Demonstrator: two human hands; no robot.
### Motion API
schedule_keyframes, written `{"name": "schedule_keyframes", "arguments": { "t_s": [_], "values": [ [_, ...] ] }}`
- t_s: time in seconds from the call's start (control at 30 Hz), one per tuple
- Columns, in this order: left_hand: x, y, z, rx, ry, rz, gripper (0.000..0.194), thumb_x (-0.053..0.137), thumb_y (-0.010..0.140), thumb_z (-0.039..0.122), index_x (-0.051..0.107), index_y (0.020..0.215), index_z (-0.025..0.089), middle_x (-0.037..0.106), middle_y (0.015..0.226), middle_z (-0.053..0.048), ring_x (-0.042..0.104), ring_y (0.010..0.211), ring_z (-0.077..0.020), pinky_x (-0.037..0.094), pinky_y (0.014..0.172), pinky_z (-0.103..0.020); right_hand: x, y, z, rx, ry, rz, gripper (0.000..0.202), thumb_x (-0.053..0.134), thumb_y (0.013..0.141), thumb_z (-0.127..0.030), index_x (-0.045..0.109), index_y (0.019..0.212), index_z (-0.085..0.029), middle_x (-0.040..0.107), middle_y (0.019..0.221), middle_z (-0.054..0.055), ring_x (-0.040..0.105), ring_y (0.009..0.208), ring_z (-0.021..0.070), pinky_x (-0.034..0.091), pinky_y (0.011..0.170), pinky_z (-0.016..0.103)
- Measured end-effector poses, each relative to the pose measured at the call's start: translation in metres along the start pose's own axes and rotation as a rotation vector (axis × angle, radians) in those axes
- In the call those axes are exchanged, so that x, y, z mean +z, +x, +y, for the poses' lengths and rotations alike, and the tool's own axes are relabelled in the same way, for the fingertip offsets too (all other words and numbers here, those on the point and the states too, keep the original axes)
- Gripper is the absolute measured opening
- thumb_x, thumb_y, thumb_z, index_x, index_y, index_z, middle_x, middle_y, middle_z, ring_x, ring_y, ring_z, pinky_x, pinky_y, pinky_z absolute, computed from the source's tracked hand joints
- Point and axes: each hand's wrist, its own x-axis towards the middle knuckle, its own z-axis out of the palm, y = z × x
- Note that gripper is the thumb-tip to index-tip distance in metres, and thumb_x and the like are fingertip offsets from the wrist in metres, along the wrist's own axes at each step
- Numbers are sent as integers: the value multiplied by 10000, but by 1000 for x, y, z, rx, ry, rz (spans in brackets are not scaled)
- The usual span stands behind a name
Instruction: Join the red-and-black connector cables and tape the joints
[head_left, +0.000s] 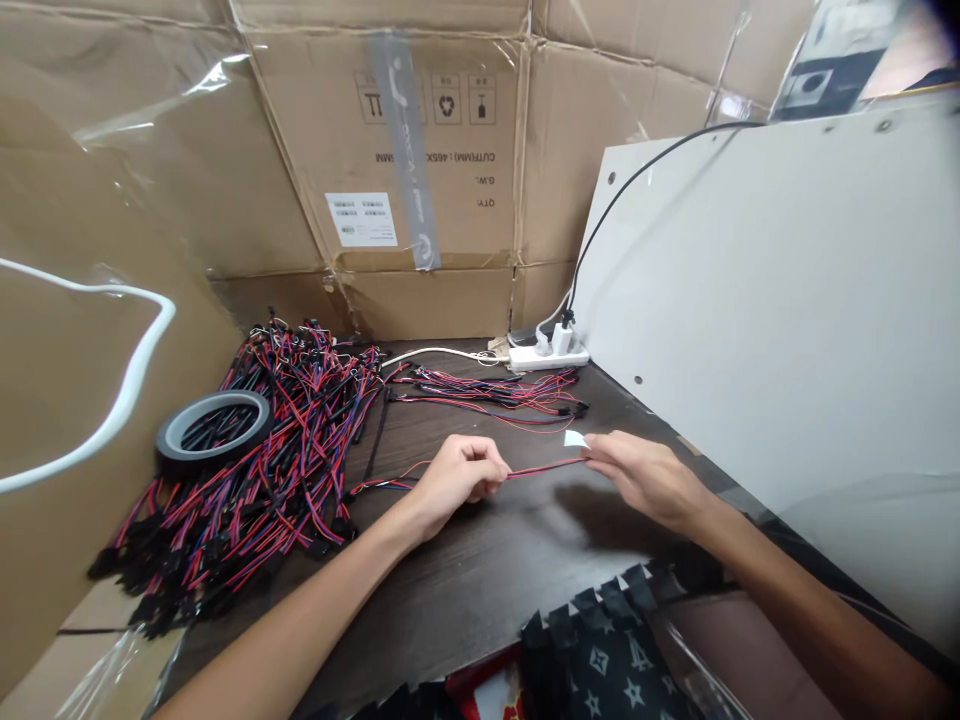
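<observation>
My left hand [463, 472] is closed, pinching a thin red and dark wire harness [546, 467] over the dark tabletop. The wires run taut from it to my right hand [641, 475], whose fingers are closed around the harness's other side. A small white tag [575, 439] sticks out by my right fingertips; whether they grip it or it is fixed to the wires, I cannot tell. Left of my left hand, loose wire ends trail towards a big heap of similar harnesses [300, 430]. Behind my hands lies a smaller row of harnesses [487, 388].
A black tape roll [166, 462] rests on the heap. At the back stands a white power strip [547, 358] with plugs, before a cardboard wall [450, 300]. A white panel [765, 280] rises on the right. Black strips [585, 605] line a patterned cloth [619, 665] in front.
</observation>
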Motion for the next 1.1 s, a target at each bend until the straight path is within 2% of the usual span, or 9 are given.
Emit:
{"name": "schedule_keyframes", "arguments": {
  "t_s": [0.13,0.3,0.43,0.5,0.57,0.67,0.83,1.0,1.1],
  "values": [
    [-3,2,-3,-4,36,-11,266,689,657,301,483,596,145,380,468,73,262,438,-42,152,439,-209,-7,8,-10,62,281,20,303,470,934,-250,424,1234,-243,712,912,23,666,819,162,512,734,297],
    [-9,3,2,76,401,-67,209,584,759,302,577,637,133,481,532,32,391,507,-80,279,507,-222,-12,21,-21,297,636,-71,459,564,853,-221,355,1261,-232,698,794,-3,610,626,133,463,552,254],
    [3,3,12,292,763,-3,200,545,812,316,655,850,154,636,784,-29,536,705,-146,380,637,-257,-13,30,-25,346,739,-155,504,587,812,-170,350,1252,-227,689,767,-2,595,593,125,427,516,242],
    [15,4,14,446,823,8,244,584,809,335,641,967,159,653,939,-53,566,830,-170,410,731,-275,-12,34,-29,338,766,-180,506,592,804,-153,354,1243,-230,686,761,-4,592,590,123,430,520,240],
    [26,6,14,512,823,-40,205,606,809,335,632,915,162,655,890,-42,576,811,-166,414,719,-266,-10,35,-32,332,789,-185,499,588,807,-145,354,1238,-236,676,752,-11,576,566,113,431,519,237],
    [36,9,10,484,739,-47,120,555,842,250,608,792,155,640,707,-11,590,683,-134,414,655,-236,-8,34,-35,334,854,-205,521,589,821,-160,330,1263,-249,660,759,-18,560,548,103,450,538,243],
    [35,7,4,369,586,-31,160,485,862,195,611,775,148,591,543,20,568,479,-85,426,564,-191,-11,28,-33,304,972,-236,666,688,757,-177,306,1299,-243,644,926,25,628,813,142,507,752,305],
    [35,5,3,356,535,-34,208,467,873,225,616,754,142,589,564,16,558,436,-69,406,474,-160,-10,28,-36,388,1027,-249,537,592,850,-247,300,1300,-243,633,868,27,612,644,122,455,541,241],
    [37,6,2,285,456,-54,215,470,868,262,624,784,138,605,611,1,583,442,-86,410,424,-160,-7,31,-39,361,1012,-216,440,562,870,-262,349,1253,-227,636,777,10,545,554,105,410,507,238]
  ]
}}
